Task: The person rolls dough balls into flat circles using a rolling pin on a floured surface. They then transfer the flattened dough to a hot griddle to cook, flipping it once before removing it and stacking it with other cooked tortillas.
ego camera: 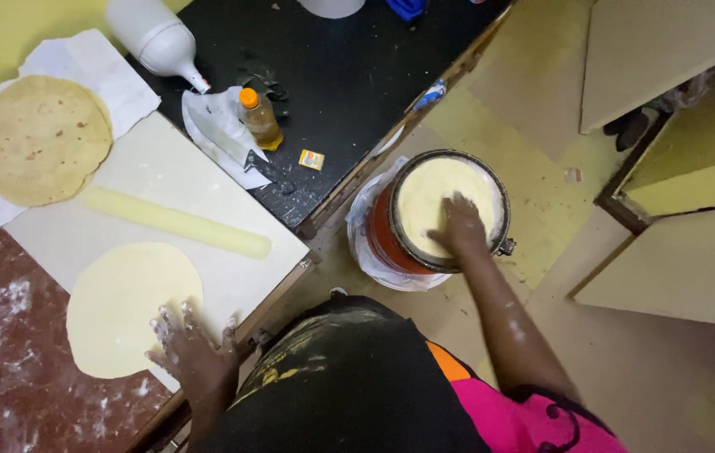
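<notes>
Under the spread fingers of the left hand (pixel 192 351) lies a round of raw rolled dough (pixel 131 309), pale and thin, on a white board (pixel 164 168) that tops the work surface; the hand rests flat on the dough's near edge, holding nothing, and its flour-dusted fingers (pixel 164 323) are fanned wide, as if to keep the disc from sliding. Beyond those fingers, further up the board, a pale rolling pin (pixel 177 221) lies at a slant, and past it a stack of cooked flatbreads (pixel 39 138), browned in spots, sits on white paper (pixel 97 71), likely so the finished ones stay off the floury board. Loose flour is scattered on the dark red surface (pixel 5 369) beside the left hand. Off to the right and lower down, the right hand (pixel 461 228) is pressed palm down on another pale dough round (pixel 441 197) that covers a round pan (pixel 500 210) on a low red stove (pixel 383 243) standing on the floor; its fingers lie flat and nearly together on the dough, gripping nothing, which looks like smoothing the bread against the hot plate. Well beyond both hands, a black surface (pixel 349 75) carries a small bottle with an orange cap (pixel 258 117), a white plastic bottle on its side (pixel 156 38), a crumpled white wrapper (pixel 219 143) and a small yellow packet (pixel 311 159).
</notes>
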